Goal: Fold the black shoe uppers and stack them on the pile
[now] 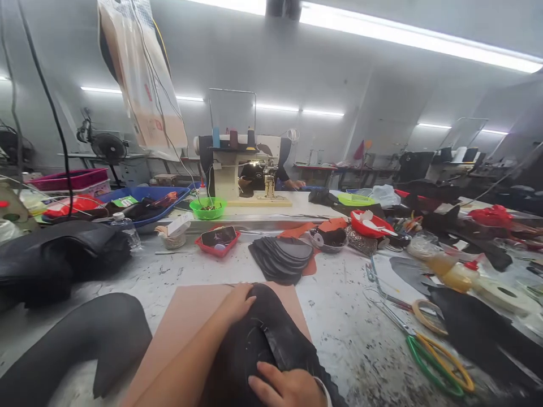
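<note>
A black leather piece [278,322] with a curved top and a folded, seamed middle lies in front of me on a pinkish board [186,308]. My left hand [237,302] rests at the upper left edge of the leather, its fingers stretched out and laid on it. Lower down, my right hand [288,387] presses on the same piece with its fingers apart and slightly bent. The lower end of the leather runs out of view. Just beyond the board is a fanned stack of dark leather pieces [280,260].
Scissors [436,362] with green and yellow handles and a tape roll [428,316] lie at right. A curved black piece [85,333] is at left. Behind stand a red tray [218,242] holding a phone, a green bowl [207,208] and a sewing machine [229,181], with a person beyond.
</note>
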{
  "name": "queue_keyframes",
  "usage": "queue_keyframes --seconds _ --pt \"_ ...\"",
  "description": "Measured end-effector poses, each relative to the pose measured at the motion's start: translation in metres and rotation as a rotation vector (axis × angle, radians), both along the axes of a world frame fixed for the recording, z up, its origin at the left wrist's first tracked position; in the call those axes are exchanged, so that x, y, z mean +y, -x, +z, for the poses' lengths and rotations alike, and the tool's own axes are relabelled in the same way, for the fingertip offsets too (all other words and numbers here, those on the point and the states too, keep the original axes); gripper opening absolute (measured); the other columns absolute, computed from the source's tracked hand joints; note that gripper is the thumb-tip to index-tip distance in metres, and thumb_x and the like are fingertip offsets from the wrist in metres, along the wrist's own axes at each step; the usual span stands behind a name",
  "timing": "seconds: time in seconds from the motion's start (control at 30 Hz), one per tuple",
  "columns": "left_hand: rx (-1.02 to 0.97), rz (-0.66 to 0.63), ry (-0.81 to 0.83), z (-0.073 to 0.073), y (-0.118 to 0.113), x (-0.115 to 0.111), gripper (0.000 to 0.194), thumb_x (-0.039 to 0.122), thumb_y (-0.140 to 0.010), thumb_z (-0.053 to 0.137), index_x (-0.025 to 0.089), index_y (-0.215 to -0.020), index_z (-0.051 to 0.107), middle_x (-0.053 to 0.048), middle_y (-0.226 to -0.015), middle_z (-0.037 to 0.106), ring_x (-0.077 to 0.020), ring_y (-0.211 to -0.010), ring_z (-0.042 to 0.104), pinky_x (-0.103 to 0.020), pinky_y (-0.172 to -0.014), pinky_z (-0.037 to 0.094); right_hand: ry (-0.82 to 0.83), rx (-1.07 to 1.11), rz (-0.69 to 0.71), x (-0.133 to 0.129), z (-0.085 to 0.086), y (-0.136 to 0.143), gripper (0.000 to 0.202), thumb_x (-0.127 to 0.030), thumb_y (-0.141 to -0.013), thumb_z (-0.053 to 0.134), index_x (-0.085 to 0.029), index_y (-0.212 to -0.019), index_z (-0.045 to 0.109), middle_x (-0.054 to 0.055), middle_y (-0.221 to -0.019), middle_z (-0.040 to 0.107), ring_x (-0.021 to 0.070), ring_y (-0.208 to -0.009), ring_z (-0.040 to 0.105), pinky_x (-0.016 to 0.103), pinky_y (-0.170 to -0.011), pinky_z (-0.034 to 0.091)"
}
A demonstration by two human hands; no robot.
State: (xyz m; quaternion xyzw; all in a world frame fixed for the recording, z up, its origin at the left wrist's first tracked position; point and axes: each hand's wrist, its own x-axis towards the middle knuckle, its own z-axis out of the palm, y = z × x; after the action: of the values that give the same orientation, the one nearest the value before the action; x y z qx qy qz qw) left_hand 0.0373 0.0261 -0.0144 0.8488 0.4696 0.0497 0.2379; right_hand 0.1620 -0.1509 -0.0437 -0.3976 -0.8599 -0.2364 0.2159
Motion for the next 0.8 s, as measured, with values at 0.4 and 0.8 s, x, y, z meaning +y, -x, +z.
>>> queue_keyframes --seconds 0.4,0.8 --pt "0.214 0.014 0.098 0.022 0.007 -0.022 0.042 0.046 -0.072 0.058 0.012 -0.098 0.056 -0.01 -0.097 0.062 -0.0227 -0.089 0.057 -0.038 -0.077 0.043 -0.211 0.032 -0.024 -0.012 0.029 0.001 0.043 -0.004 -0.084 0.022 -0.019 -0.092 0.063 0.005 -0.084 0.067 0.0111 -0.03 0.045 0.024 -0.026 0.03" --pt "0.024 0.009 0.321 0.022 0.035 -0.075 0.027 0.041 -0.073 0.047 0.017 -0.068 0.057 -0.003 -0.067 0.059 -0.019 -0.066 0.053 -0.026 -0.058 0.036 0.001 0.155 0.106 -0.013 0.03 0.003 0.037 -0.011 -0.085 0.028 -0.02 -0.099 0.061 0.006 -0.095 0.065 0.0157 -0.042 0.054 0.026 -0.034 0.037"
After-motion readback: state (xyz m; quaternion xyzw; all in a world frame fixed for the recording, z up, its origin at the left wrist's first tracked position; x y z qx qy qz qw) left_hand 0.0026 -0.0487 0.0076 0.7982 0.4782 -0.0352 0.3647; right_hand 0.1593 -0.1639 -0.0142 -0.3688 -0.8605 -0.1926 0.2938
